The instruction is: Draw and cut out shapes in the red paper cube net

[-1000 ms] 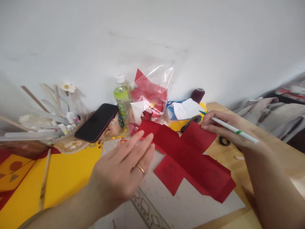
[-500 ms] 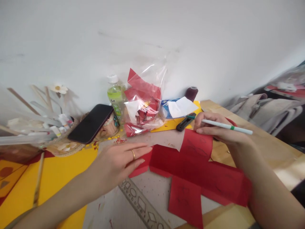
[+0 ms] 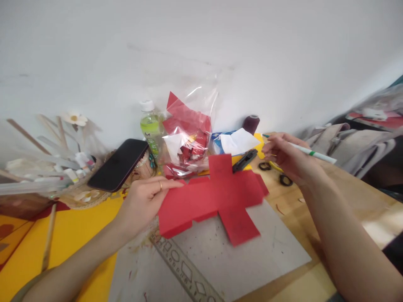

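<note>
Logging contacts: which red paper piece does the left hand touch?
The cross-shaped red paper cutout, held at its left end by the left hand; the red scraps sit inside the clear bag.

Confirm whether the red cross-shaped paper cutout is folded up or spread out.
Spread out: the red cross-shaped paper cutout has its arms extending outward, the left hand at one end.
</note>
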Demonstrator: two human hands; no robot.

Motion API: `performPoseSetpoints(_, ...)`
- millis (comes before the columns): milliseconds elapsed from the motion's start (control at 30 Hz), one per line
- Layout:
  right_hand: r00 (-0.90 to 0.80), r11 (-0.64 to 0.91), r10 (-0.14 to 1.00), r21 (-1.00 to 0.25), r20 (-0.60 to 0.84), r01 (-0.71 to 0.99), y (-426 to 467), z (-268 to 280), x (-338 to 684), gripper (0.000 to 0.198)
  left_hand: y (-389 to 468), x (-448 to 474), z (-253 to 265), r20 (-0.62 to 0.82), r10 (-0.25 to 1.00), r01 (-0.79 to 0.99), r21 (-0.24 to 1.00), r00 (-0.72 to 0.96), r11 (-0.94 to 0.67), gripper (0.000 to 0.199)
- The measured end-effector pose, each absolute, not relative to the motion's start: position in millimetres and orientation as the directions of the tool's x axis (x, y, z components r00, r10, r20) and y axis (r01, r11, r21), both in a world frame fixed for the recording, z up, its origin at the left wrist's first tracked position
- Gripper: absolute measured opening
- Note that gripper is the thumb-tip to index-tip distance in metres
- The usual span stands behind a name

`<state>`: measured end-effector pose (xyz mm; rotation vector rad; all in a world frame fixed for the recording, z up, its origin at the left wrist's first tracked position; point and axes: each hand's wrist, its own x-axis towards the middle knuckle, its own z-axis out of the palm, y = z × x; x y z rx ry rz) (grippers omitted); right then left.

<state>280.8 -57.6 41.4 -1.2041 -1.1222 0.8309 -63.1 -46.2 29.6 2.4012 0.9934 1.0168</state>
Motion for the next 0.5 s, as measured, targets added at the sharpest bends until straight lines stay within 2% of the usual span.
performPoseSetpoints(100, 0.405, 0.244, 0.886, -0.97, 0.227, 0.009, -55.2, 43.0, 284.0, 0.02, -42.6, -65.0, 24.5, 0.628, 0.679, 0.467, 0.503, 0.381, -0.727, 0.032)
performPoseSetpoints(200, 0.48, 0.23, 0.855, -0.973, 0.197, -0.012, -53.4, 41.7, 284.2, 0.016, -40.2, -66.8, 19.6, 0.723, 0.587, 0.481, 0.394, 0.363, -0.783, 0.033)
performPoseSetpoints(333, 0.512, 0.194, 0.842, -0.981, 0.168, 0.002, -51.0, 37.2, 283.3, 0.013, -37.0, -68.3, 15.4, 0.726, 0.507, 0.469, 0.284, 0.464, -0.836, 0.038)
performPoseSetpoints(500, 0.51, 0.182, 0.842, -0.982, 0.178, 0.044, -52.3, 37.1, 281.0, 0.014, -34.2, -71.1, 8.9, 0.689, 0.501, 0.548, 0.178, 0.523, -0.817, 0.039)
